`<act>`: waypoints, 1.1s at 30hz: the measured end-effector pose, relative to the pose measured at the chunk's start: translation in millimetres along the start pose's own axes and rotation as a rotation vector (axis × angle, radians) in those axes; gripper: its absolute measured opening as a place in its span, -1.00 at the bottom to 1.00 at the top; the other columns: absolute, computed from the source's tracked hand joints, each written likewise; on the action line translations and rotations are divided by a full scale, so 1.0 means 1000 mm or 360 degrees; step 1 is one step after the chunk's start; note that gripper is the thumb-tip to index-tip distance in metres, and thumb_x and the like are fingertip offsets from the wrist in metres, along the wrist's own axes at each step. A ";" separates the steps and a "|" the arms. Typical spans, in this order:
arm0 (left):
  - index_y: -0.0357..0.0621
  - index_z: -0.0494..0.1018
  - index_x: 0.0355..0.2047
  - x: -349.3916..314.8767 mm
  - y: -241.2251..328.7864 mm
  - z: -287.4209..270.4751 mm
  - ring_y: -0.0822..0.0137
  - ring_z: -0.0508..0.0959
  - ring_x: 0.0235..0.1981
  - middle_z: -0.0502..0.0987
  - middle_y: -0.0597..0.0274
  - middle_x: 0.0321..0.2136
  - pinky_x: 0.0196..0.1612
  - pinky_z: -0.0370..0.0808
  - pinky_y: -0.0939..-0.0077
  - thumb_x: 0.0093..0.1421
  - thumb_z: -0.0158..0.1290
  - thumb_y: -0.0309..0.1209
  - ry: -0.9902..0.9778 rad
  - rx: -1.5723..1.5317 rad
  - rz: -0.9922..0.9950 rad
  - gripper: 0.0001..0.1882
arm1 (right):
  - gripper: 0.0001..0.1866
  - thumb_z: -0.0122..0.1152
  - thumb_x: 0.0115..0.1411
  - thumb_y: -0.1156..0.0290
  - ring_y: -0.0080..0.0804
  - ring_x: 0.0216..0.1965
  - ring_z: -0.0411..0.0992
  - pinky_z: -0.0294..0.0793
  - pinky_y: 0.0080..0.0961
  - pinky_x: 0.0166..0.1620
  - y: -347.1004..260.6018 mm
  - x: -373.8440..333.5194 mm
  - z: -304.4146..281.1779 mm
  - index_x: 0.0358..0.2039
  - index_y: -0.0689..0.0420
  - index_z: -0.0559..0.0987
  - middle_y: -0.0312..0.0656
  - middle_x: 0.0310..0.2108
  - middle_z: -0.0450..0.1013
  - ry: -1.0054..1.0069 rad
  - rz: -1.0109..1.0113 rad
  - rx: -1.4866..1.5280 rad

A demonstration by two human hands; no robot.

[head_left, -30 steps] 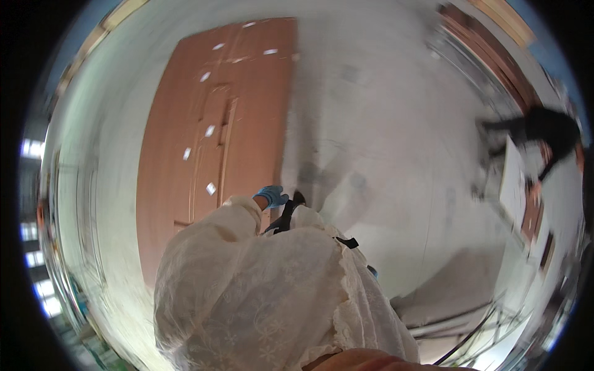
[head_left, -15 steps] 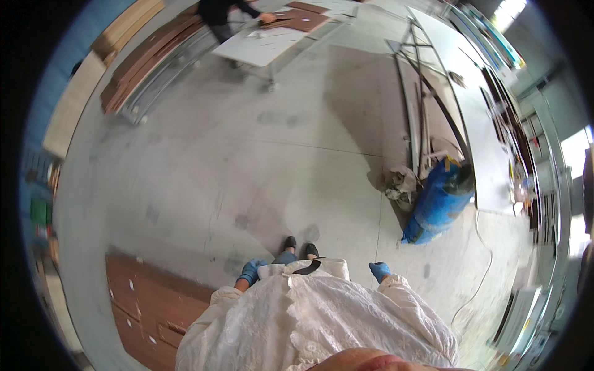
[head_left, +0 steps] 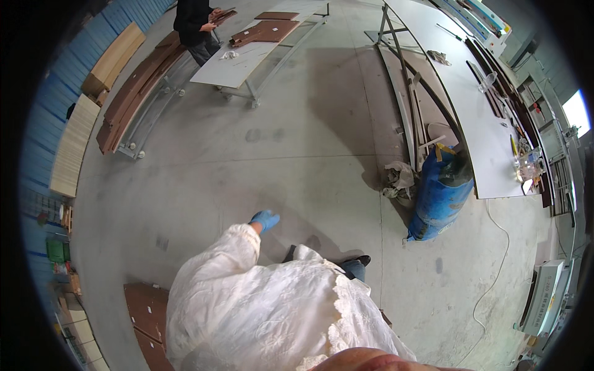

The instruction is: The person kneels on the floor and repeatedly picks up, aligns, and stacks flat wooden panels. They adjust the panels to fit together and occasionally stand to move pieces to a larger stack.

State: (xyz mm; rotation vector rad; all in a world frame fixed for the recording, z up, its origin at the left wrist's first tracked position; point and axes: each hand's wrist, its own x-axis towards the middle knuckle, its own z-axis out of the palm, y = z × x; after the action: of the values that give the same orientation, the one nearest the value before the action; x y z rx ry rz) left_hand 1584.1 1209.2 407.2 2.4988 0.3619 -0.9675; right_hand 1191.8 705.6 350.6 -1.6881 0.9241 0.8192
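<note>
My left hand (head_left: 266, 220), in a blue glove, is held out in front of my white lace-trimmed smock (head_left: 266, 303) over the grey floor. Its fingers are loosely bent and partly apart, with nothing visible in them, and it touches nothing. My right hand is out of sight. One dark shoe (head_left: 364, 260) shows past the smock's edge. Nearest on my right stands a blue sack (head_left: 438, 207), filled and open at the top, beside a crumpled pale bag (head_left: 400, 178) on the floor.
Ahead left, a person (head_left: 199, 31) holds brown pieces by a white table (head_left: 232, 69) bearing brown panels. A wheeled rack of brown boards (head_left: 139, 96) stands left. A long white workbench (head_left: 479, 123) runs along the right. A cable (head_left: 499, 272) crosses the floor; brown panels (head_left: 148, 312) lie lower left.
My left arm has swung forward, and my right hand has left the view. My body has turned and the brown panels at lower left show less. The other person now holds brown pieces up.
</note>
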 end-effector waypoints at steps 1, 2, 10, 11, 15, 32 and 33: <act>-0.22 0.51 0.18 0.005 0.031 0.002 -0.18 0.49 0.24 0.50 -0.23 0.20 0.28 0.42 0.04 0.24 0.02 0.14 -0.0011 0.0031 0.0027 -0.26 | -0.62 0.24 0.27 0.12 -0.33 -0.43 0.53 0.53 -0.29 -0.32 0.002 0.002 -0.012 -0.35 0.23 0.72 -0.13 -0.43 0.63 0.0024 -0.0010 -0.0014; -0.23 0.52 0.17 0.008 0.063 0.010 -0.15 0.52 0.20 0.54 -0.21 0.16 0.25 0.45 0.06 0.25 0.04 0.13 0.0009 0.0057 0.0086 -0.28 | -0.62 0.23 0.27 0.13 -0.34 -0.44 0.52 0.53 -0.30 -0.32 0.009 0.000 -0.028 -0.35 0.23 0.72 -0.14 -0.43 0.63 0.0068 -0.0015 0.0004; -0.28 0.48 0.22 -0.015 0.302 0.151 -0.05 0.49 0.27 0.51 -0.14 0.22 0.35 0.37 0.21 0.27 0.09 0.09 -0.0189 0.0062 0.0413 -0.26 | -0.68 0.20 0.25 0.21 -0.49 -0.44 0.43 0.46 -0.36 -0.34 0.048 0.023 -0.206 -0.41 0.24 0.69 -0.20 -0.47 0.59 0.0520 0.0156 0.0290; -0.26 0.47 0.23 -0.022 0.325 0.168 -0.07 0.48 0.27 0.50 -0.15 0.23 0.34 0.38 0.19 0.26 0.09 0.10 -0.0187 0.0106 0.0557 -0.26 | -0.66 0.20 0.25 0.19 -0.48 -0.39 0.47 0.49 -0.34 -0.28 0.057 0.032 -0.226 -0.35 0.24 0.72 -0.20 -0.46 0.61 0.0612 0.0127 0.0634; -0.23 0.45 0.26 -0.025 0.406 0.189 -0.13 0.44 0.29 0.45 -0.20 0.26 0.34 0.36 0.13 0.25 0.11 0.07 -0.0217 0.0267 0.0923 -0.27 | -0.51 0.26 0.23 0.07 -0.36 -0.31 0.57 0.56 -0.32 -0.16 0.065 0.070 -0.304 -0.08 0.26 0.73 -0.17 -0.34 0.66 0.0966 0.0261 0.0563; -0.12 0.26 0.42 -0.045 0.922 0.324 -0.21 0.03 0.51 0.10 -0.21 0.47 0.49 -0.03 -0.15 0.18 0.15 0.00 0.0580 0.0556 0.2181 -0.15 | -0.57 0.20 0.36 0.08 -0.33 -0.28 0.60 0.55 -0.30 -0.25 0.058 0.080 -0.455 0.04 0.14 0.64 -0.20 -0.19 0.67 0.0768 0.0666 0.1546; -0.11 0.24 0.43 -0.040 0.948 0.341 -0.21 0.03 0.51 0.09 -0.20 0.48 0.49 -0.03 -0.15 0.19 0.14 0.02 0.0622 0.0542 0.2120 -0.13 | -0.59 0.21 0.33 0.06 -0.36 -0.33 0.56 0.49 -0.33 -0.31 0.066 0.083 -0.472 -0.02 0.12 0.64 -0.22 -0.24 0.64 0.0756 0.0635 0.1636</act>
State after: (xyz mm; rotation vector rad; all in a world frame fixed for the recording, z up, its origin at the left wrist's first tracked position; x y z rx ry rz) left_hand 1726.5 214.8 494.0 2.3808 -1.2985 0.0277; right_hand 1215.9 223.0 376.7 -0.7825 1.6731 0.0757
